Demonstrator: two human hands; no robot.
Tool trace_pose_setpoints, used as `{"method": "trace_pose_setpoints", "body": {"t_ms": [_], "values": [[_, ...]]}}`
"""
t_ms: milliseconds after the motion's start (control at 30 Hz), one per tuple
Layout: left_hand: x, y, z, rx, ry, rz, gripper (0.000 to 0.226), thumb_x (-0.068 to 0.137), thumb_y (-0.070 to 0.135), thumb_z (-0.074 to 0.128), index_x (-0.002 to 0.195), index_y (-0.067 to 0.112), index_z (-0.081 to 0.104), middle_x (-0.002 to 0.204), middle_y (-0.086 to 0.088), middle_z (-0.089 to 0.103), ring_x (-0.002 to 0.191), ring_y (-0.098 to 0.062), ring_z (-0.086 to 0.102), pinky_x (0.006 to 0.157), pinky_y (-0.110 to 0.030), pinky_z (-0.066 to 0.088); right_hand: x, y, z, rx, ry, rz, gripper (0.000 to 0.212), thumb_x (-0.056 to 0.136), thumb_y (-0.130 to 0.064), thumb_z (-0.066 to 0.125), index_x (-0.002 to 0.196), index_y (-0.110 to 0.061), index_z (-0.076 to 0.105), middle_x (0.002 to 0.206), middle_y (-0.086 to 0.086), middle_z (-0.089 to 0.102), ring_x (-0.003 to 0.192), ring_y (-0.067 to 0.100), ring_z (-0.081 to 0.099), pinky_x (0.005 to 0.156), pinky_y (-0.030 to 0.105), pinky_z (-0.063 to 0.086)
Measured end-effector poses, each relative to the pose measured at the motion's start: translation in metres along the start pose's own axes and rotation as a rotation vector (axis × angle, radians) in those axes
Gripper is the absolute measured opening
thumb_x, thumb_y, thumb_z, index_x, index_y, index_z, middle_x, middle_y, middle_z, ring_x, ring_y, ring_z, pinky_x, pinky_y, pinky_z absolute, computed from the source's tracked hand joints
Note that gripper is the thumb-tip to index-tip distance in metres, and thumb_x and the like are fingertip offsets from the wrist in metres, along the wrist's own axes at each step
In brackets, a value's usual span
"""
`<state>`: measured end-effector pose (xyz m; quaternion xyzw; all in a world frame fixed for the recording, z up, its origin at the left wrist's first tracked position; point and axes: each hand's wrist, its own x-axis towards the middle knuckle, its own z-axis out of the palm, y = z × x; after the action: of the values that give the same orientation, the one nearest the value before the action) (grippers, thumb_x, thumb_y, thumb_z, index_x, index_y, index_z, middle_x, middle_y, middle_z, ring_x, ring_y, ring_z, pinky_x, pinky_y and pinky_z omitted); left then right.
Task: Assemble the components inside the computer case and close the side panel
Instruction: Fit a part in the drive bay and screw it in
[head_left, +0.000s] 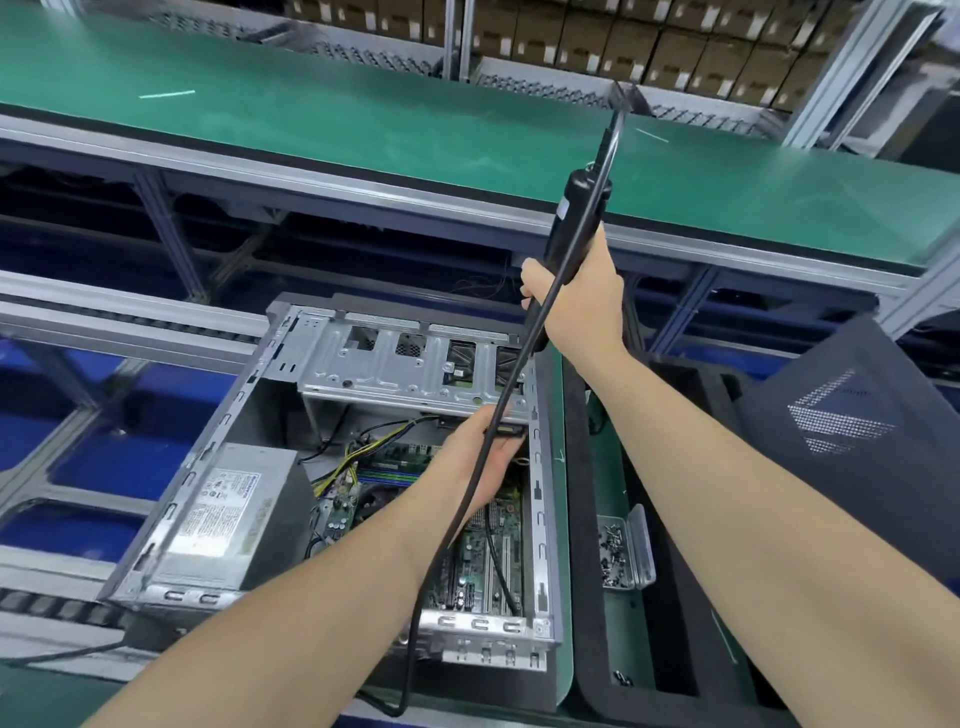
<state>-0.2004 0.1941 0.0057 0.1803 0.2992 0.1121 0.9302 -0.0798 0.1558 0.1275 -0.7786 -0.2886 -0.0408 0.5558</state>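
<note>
The computer case (208, 457) lies on its side with the open face up, at the near left of the green surface (613, 467). It holds a grey power supply (228, 514) in its near left corner, a green motherboard (483, 551) along its right side, a bare metal drive cage (395, 374) across its far end, and yellow-and-black wires (353, 457) running between them. Just right of the case, a small clear box (641, 545) with its lid up contains loose screws (613, 545); it sits inside a black foam frame (587, 597).

The black side panel (841, 415), with a mesh patch, leans at the right edge, well apart from the case. Beyond the far edge runs a long green conveyor belt (311, 104), with nothing on the stretch in view.

The left hand (480, 457) reaches into the case just below the drive cage, thumb and fingers pinching a small black part (506, 432); what it is cannot be told. The right hand (582, 301) is raised above the far right corner of the case, wrapped round a black electric screwdriver (576, 218) that points down. Its cord (409, 670) hangs down across the left forearm to the near edge.
</note>
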Motion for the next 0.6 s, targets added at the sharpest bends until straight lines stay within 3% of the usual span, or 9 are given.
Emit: {"method": "trace_pose_setpoints", "body": {"t_ms": [67,200,300,433,600], "values": [[-0.001,0.001,0.000,-0.011,-0.001,0.000,0.009,0.100,-0.001,0.058,0.109,-0.001,0.060,0.121,-0.024,0.062,0.120,-0.039,0.061,0.112,-0.047,0.046,0.000,-0.002,0.002,0.003,-0.019,0.001,0.040,0.085,-0.041,0.070,0.100,-0.069,0.044,0.082,-0.011,0.071,0.075,0.020,0.075,0.073,0.050,0.064],[-0.001,0.001,-0.001,-0.019,-0.018,-0.002,0.011,0.099,-0.002,0.059,0.109,0.002,0.059,0.120,-0.022,0.062,0.108,-0.035,0.066,0.099,-0.044,0.054,-0.001,-0.001,0.006,-0.017,-0.035,0.019,0.036,0.087,-0.040,0.070,0.109,-0.057,0.047,0.081,-0.011,0.070,0.073,0.018,0.075,0.073,0.049,0.065],[0.001,0.001,-0.004,-0.025,-0.021,0.012,0.019,0.099,-0.002,0.059,0.117,0.002,0.055,0.125,-0.023,0.059,0.116,-0.035,0.062,0.107,-0.045,0.049,-0.003,0.003,0.006,-0.046,-0.049,0.034,0.038,0.089,-0.041,0.070,0.113,-0.053,0.044,0.087,-0.009,0.072,0.078,0.018,0.075,0.077,0.048,0.064],[0.003,0.001,-0.004,-0.014,-0.035,-0.003,0.009,0.099,-0.003,0.058,0.107,0.002,0.060,0.116,-0.023,0.065,0.110,-0.034,0.065,0.106,-0.044,0.049,-0.003,0.007,0.005,-0.081,-0.043,0.031,0.037,0.089,-0.042,0.069,0.116,-0.050,0.045,0.087,-0.010,0.071,0.079,0.018,0.072,0.077,0.047,0.063],[0.004,0.001,-0.005,-0.021,-0.042,0.003,0.026,0.100,-0.002,0.058,0.125,0.001,0.054,0.139,-0.027,0.057,0.131,-0.038,0.057,0.109,-0.045,0.047,-0.003,0.008,0.006,-0.075,-0.034,0.027,0.038,0.090,-0.041,0.069,0.117,-0.050,0.045,0.088,-0.010,0.071,0.079,0.017,0.072,0.077,0.046,0.063]]}}
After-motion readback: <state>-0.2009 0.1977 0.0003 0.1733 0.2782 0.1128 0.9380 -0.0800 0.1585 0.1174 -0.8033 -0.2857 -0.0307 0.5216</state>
